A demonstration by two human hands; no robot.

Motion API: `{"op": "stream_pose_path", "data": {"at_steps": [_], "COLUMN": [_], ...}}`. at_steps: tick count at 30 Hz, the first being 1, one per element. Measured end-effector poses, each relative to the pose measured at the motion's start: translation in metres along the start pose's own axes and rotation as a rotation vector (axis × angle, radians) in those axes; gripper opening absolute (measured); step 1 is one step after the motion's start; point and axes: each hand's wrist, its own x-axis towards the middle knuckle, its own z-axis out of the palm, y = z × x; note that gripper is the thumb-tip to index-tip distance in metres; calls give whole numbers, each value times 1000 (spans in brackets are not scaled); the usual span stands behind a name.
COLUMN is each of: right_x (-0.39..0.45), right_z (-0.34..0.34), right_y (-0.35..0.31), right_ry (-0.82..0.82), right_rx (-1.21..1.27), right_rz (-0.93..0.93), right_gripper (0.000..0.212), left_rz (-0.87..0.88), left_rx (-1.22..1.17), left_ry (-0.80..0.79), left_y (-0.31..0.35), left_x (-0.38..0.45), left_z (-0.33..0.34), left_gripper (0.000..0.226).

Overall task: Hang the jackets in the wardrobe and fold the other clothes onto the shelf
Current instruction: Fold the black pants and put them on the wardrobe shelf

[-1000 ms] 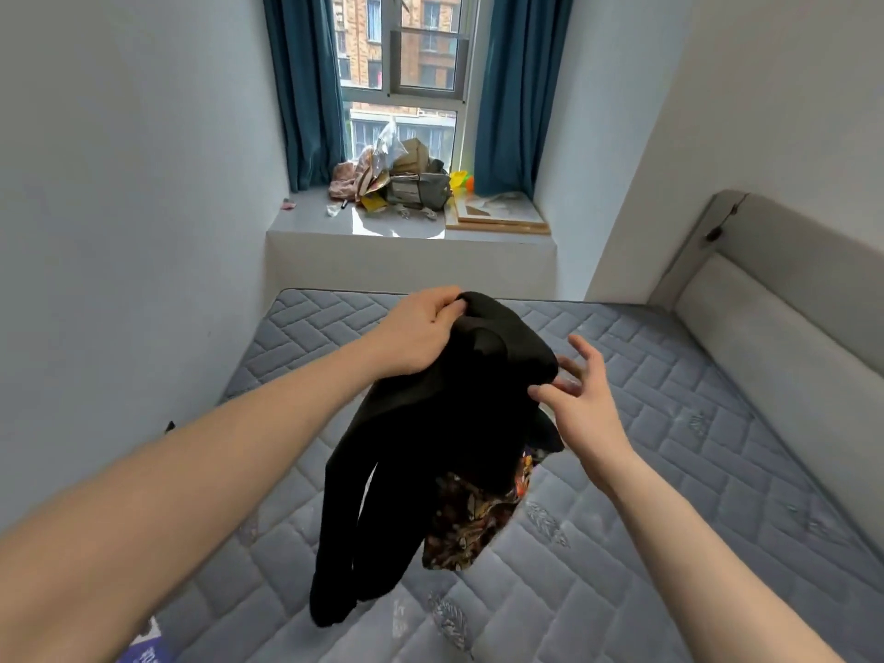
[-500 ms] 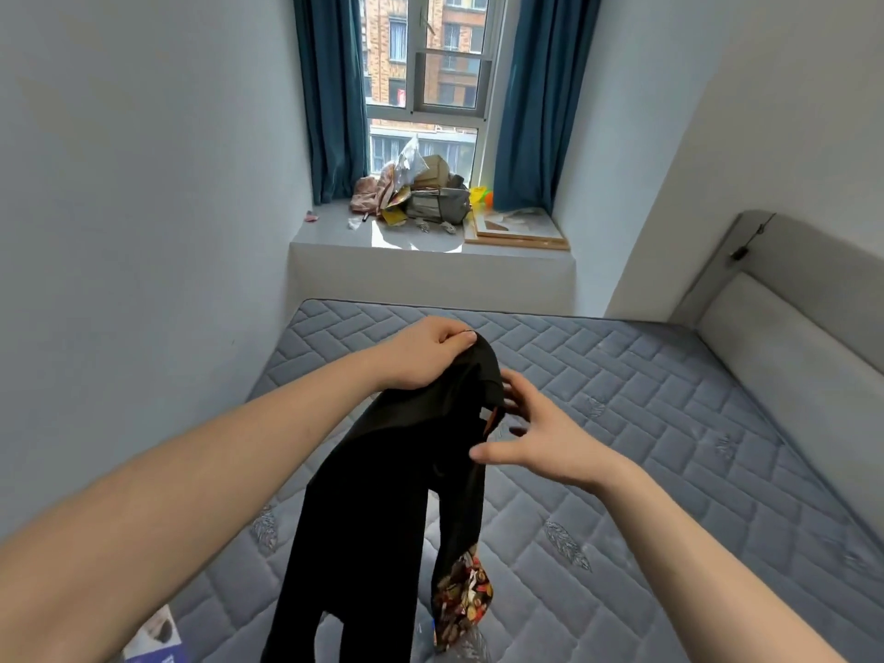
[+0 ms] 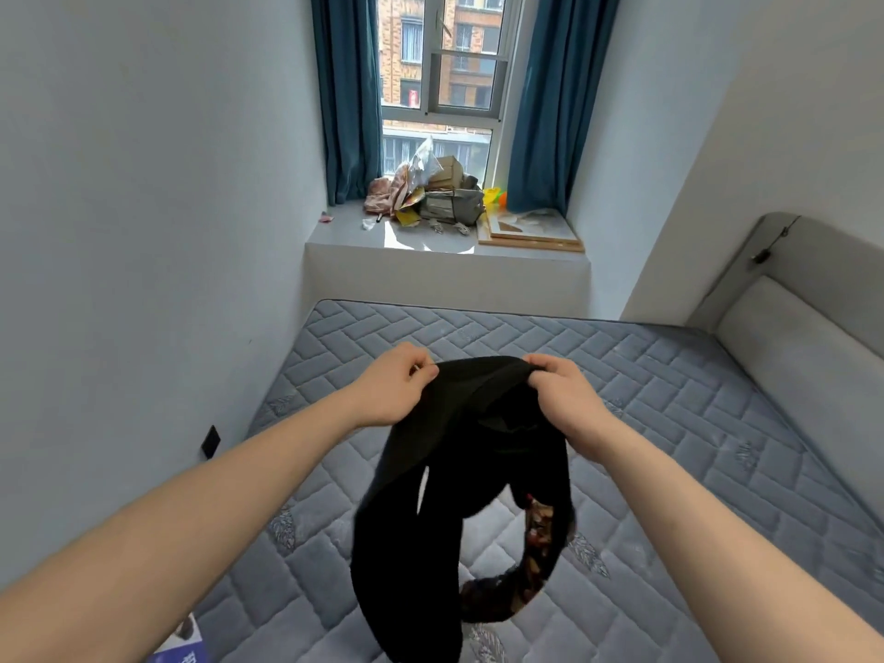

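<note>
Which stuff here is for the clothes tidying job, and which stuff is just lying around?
For the job:
- black garment, with a patterned part low down
- left hand and right hand, both gripping its top edge
- mattress below it

Just lying about:
- pile of bags and boxes on the window ledge
- flat wooden frame there
- blue curtains

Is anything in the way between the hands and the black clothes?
No. Both hands already pinch the top edge of the black garment: the left hand at one end, the right hand at the other. It hangs above the mattress. No wardrobe or shelf is in view, so that path cannot be judged.
</note>
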Motion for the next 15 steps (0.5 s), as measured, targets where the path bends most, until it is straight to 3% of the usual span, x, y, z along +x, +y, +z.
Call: {"op": "stream_pose_path", "data": {"at_steps": [2,3,5,7,9,13,15], "right_x": [1,1,-1,-4,-7,-14,-20], "right_z": [-3,-4,-7,-9,-9,-17,-30], "right_y": [-11,-14,-18,-21,-24,-23,-16], "right_ry": [-68,-84,-98,-80,-92,-126,-123], "right_rx": [49,71,138,205,249,247,226], "right_rz": [53,74,110,177,246,280,289], "right_gripper": [33,31,32,29,19,5,4], "left_rz": [6,4,-11,-41,-62,-106,-134], "left_rx": [-50,-88,-159,-165,-148,-151,-82], "left_ry": [49,69,20,-141,-232,-86,-15], "left_y": [-4,-6,-11,-13,-15,-15,-20], "left_x": [-14,-23,-44,-60,-62,-30,-14], "left_z": [20,33,59,84,103,110,102], "left_gripper": [7,10,36,68,84,31,32]}}
